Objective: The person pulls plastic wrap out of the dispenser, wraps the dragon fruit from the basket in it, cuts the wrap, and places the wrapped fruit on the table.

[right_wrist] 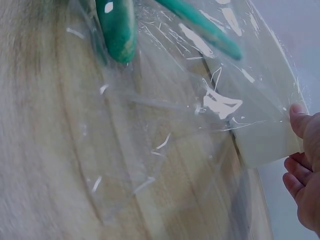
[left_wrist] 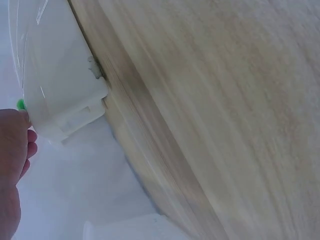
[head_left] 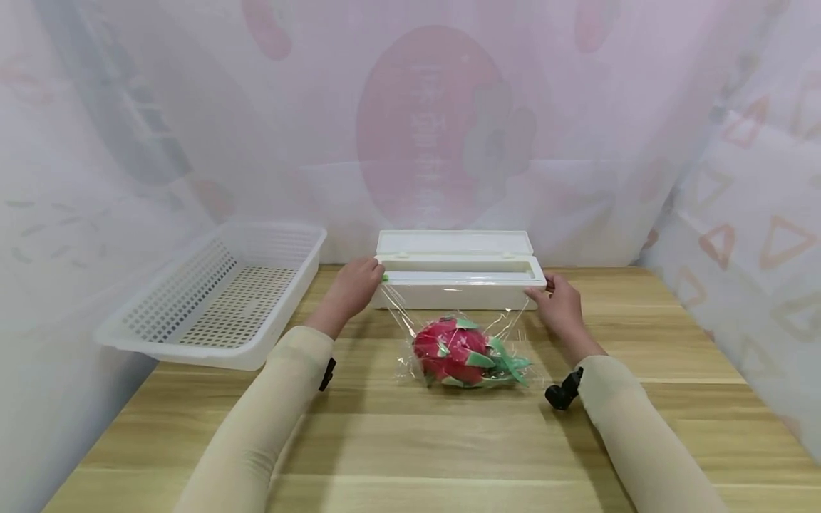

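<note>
A white cling film dispenser (head_left: 449, 296) stands at the back of the table with its lid (head_left: 454, 243) raised. Clear cling film (head_left: 398, 310) runs from it down over a red dragon fruit (head_left: 452, 351) with green leaf tips, covering the fruit. At the dispenser's left end, my left hand (head_left: 353, 288) pinches a small green slider (left_wrist: 21, 104), its other fingers curled below. My right hand (head_left: 559, 308) grips the right front corner, thumb on the front face and fingers round the end. In the right wrist view, film (right_wrist: 165, 145) spreads beside the green leaf tips (right_wrist: 117, 35).
A white perforated basket (head_left: 240, 352) sits on the left, near the left forearm. The wooden table (head_left: 410, 442) ends at a printed cloth backdrop (head_left: 308, 142) behind the dispenser, and cloth also hangs at both sides.
</note>
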### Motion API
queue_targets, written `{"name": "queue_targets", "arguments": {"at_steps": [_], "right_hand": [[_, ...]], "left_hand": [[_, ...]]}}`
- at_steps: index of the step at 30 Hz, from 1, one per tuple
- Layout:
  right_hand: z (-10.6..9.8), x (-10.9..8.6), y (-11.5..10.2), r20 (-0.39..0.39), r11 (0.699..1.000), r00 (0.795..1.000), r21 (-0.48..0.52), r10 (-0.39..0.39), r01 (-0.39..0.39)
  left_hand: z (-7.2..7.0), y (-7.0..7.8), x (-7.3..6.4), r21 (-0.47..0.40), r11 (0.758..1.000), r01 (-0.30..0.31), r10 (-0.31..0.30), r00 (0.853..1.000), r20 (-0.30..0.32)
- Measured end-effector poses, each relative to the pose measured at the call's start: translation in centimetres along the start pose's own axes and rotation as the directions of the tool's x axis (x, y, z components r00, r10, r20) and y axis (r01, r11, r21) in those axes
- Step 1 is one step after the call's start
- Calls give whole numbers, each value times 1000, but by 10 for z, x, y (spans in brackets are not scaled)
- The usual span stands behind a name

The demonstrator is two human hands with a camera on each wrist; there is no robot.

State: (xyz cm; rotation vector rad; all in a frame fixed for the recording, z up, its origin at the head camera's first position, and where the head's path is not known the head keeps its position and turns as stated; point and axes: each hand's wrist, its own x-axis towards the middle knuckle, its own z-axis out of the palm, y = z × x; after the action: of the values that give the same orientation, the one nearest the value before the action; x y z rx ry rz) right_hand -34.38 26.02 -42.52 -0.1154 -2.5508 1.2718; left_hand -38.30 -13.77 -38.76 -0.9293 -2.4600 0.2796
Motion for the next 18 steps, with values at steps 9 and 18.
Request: {"name": "queue_targets", "arguments": {"at_steps": [9,18], "right_hand": [[-1,2,2,-5,1000,1000,4,-3,3],[-3,0,1,0,1000,1000,3,-13,13]], "left_hand": [[-1,-5,-7,-22,999,26,-27,998,-54],[4,-4,-10,-42,999,25,-30,992,-122]]}}
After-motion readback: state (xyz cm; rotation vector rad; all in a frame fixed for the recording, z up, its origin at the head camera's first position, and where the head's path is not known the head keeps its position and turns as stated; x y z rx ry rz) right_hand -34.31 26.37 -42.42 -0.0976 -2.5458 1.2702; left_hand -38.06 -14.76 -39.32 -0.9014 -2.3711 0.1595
